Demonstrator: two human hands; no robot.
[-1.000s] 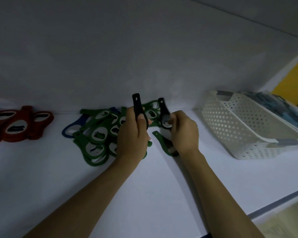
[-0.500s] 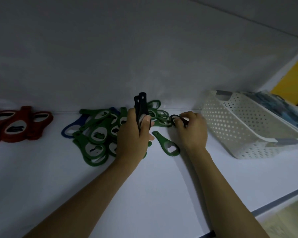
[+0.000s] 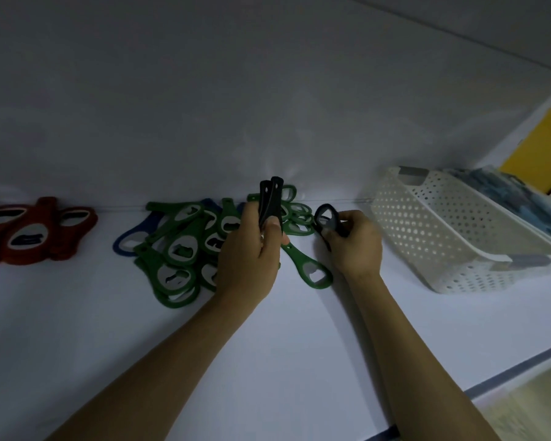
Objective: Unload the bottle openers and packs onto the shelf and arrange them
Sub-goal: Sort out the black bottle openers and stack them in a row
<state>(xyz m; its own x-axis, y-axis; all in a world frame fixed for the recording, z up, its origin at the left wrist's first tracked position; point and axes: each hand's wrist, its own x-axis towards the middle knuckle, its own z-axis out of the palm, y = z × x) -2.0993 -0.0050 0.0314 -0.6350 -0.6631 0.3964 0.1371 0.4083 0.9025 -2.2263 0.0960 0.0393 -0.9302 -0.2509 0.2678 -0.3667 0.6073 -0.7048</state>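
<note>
Left hand [image 3: 250,253] is closed around two black openers [image 3: 270,198], held together and upright, handle ends up, above the shelf [image 3: 268,361]. Thumb lies across their lower part.

Right hand [image 3: 357,240] grips a third black opener [image 3: 326,218] by its handle, ring end raised and pointing toward the left hand. It is lifted off the shelf, just right of the upright pair, not touching them.

Green openers [image 3: 178,249] lie in a loose overlapping pile toward the back edge of the shelf, partly hidden behind the left hand. More green ones [image 3: 295,211] lie against the back edge between the two hands. A single green opener [image 3: 309,268] lies flat and apart from the pile, between the two wrists, head toward the front edge.

One blue opener [image 3: 134,237] lies at the left side of the green pile, touching it; part of another blue piece shows deeper in the pile.

Red openers [image 3: 35,230] sit in a separate overlapping group near the back left of the shelf, well apart from the green pile.

White perforated basket [image 3: 452,233] stands tilted at the right end of the shelf, near the right hand but not touching it. Bluish packs [image 3: 516,198] fill it; detail is too blurred to read.

Lighting is dim. The front edge of the shelf shows at lower right.
</note>
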